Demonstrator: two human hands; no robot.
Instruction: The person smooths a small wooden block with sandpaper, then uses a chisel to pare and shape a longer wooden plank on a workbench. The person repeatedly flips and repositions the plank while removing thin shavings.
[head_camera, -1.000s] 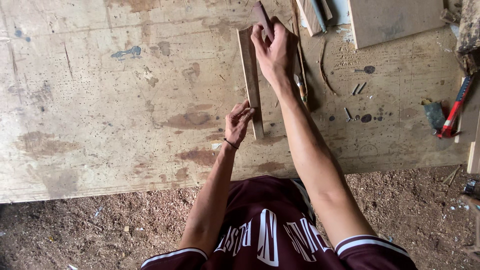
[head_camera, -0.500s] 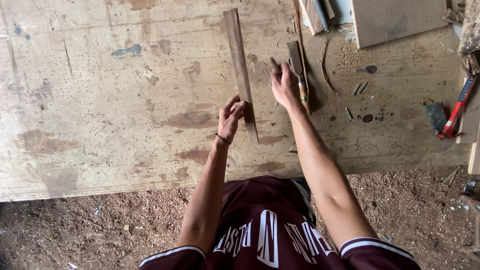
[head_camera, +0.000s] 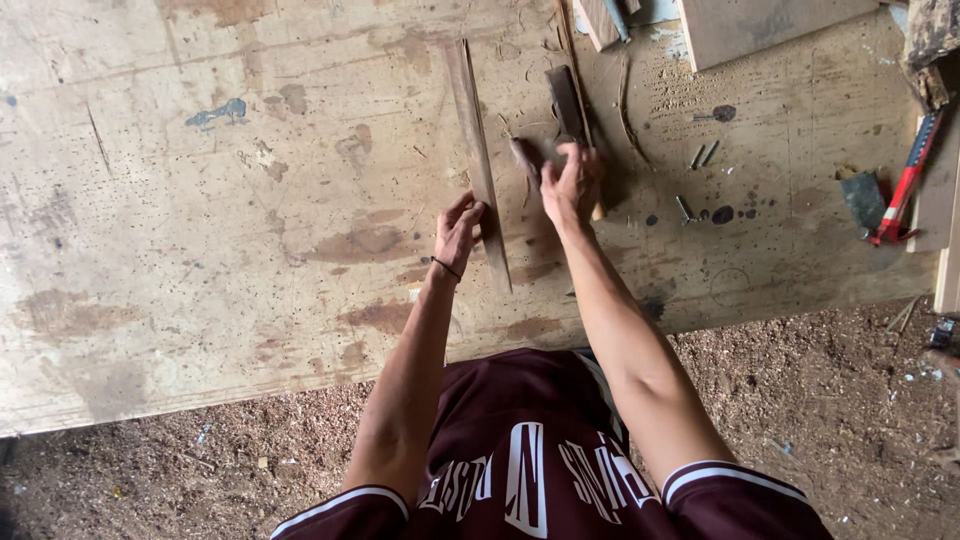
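A long, thin wooden strip (head_camera: 478, 160) is lying on the stained plywood worktop (head_camera: 200, 200), running from the upper middle of the frame down toward the centre, slightly tilted. The left hand (head_camera: 460, 228) is resting at the strip's lower part, fingers bent and fingertips pressing against its left edge, a dark band showing around the wrist. The right hand (head_camera: 572, 185) is sitting just right of the strip, fingers curled around a small dark piece (head_camera: 527, 160) whose end is sticking out toward the upper left of the hand; how tightly it is gripping cannot be told. Just above that hand a short dark wooden block (head_camera: 566, 100) is lying on the top, near the strip but apart from it. Farther right, a few loose nails (head_camera: 703, 155) are scattered beside dark spots, and at the right edge of the frame a red-handled tool (head_camera: 905, 185) is lying next to a small dark scraper (head_camera: 863, 197). A pale board (head_camera: 760, 25) is sitting at the upper right. Sawdust-covered ground (head_camera: 850, 400) is showing below the worktop.
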